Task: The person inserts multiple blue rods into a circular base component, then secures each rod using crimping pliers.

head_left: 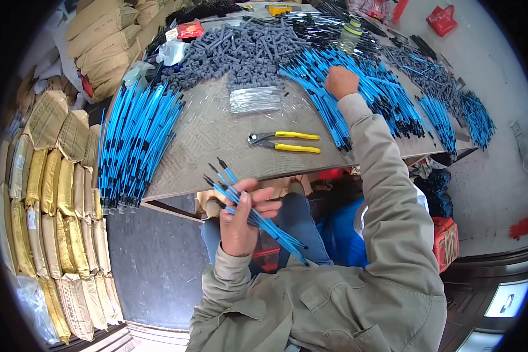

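My left hand (244,218) is wrapped round a small bunch of thin blue rods with black tips (279,233), above my lap in front of the table edge. The rods slant from upper left to lower right, with some fingers spread beyond them. Reaching far forward, my right hand (341,82) is curled over a large heap of the same blue rods (382,88) at the right of the table. Its fingertips are hidden, so what they grip does not show. Yellow-handled pincers (284,142) lie on the table between both hands.
Another blue bundle (141,144) lies at the table's left edge. Grey plastic parts (234,50) are heaped at the back, behind a stack of thin white pins (255,100). A bottle (350,36) stands among black rods. Full sacks (58,211) are piled at left.
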A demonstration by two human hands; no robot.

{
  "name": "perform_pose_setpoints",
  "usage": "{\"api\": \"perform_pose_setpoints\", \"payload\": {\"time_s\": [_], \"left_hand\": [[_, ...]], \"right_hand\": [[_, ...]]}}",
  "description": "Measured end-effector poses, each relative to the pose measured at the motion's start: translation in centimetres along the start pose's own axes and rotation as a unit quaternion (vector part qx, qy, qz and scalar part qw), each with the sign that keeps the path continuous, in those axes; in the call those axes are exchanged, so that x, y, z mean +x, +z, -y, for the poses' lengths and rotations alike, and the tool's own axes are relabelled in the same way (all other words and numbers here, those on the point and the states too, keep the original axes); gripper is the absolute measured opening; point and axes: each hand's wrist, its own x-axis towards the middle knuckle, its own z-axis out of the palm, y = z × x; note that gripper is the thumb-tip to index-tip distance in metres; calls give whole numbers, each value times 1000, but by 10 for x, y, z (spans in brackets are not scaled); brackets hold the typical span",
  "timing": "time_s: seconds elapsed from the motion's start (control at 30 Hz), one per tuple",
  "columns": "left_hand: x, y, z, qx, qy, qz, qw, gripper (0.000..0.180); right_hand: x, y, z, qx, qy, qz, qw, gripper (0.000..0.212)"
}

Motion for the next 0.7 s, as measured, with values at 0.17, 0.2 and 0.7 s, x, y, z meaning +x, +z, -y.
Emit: {"api": "perform_pose_setpoints", "payload": {"time_s": [0.17,0.2,0.7], "left_hand": [[0,-4,15,-28,-69,59,996,23],[1,-5,20,-33,-79,83,993,25],[0,-24,2,138,-84,39,986,33]], "right_hand": [[10,-15,-15,197,48,-60,977,26],[12,-13,-22,193,51,-62,978,26],[-28,-113,37,733,-48,-93,673,19]]}}
